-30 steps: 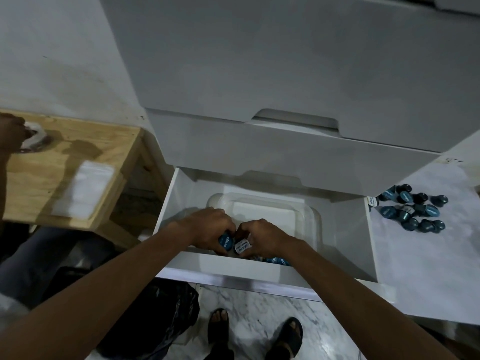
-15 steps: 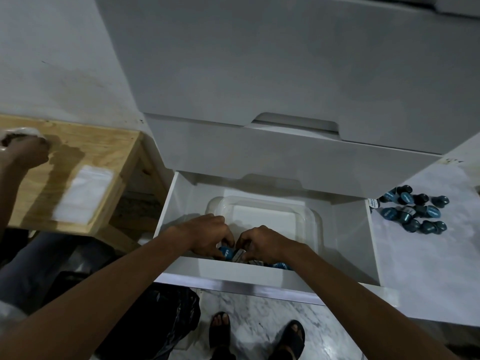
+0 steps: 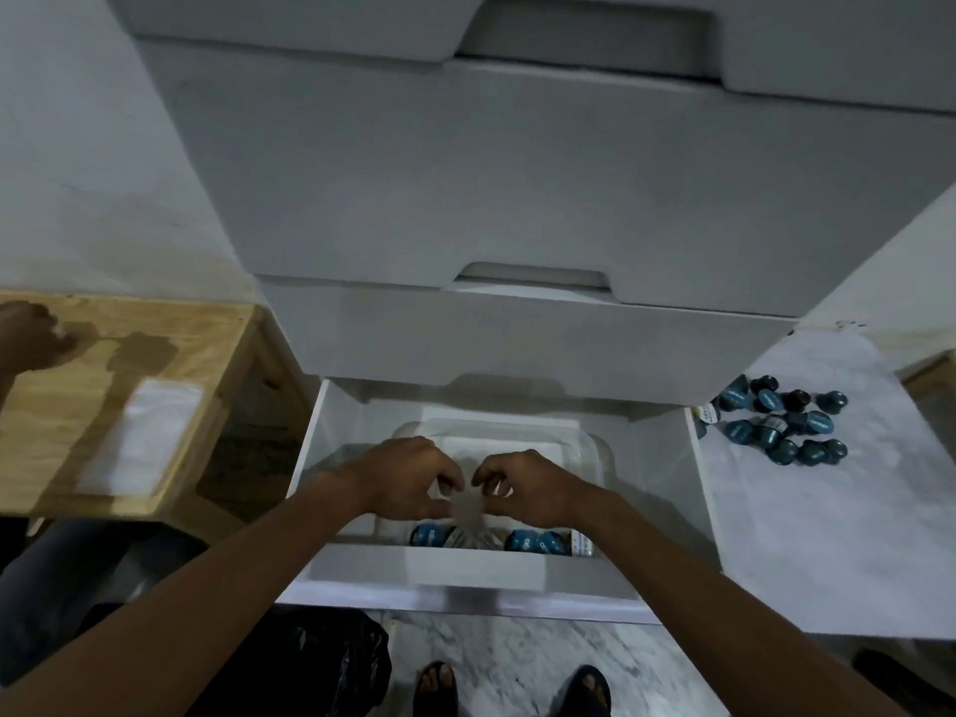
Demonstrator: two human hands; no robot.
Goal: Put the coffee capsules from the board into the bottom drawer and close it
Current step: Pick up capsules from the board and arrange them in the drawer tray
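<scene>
Head view: we note capsules in the drawer (image 3: 527, 541) behind the open bottom drawer (image 3: 465, 571) front, left hand (image 3: 401, 478) and right hand (image 3: 533, 486) above them, fingers curled, empty, and more capsules (image 3: 776, 426) on the board (image 3: 827, 509) beyond.

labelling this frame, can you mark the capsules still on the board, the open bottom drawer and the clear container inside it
capsules on the board (image 3: 781, 426), head view, middle of the cluster
bottom drawer (image 3: 465, 569), head view, inner face of its front wall
clear container (image 3: 589, 447), head view, right rim
</scene>
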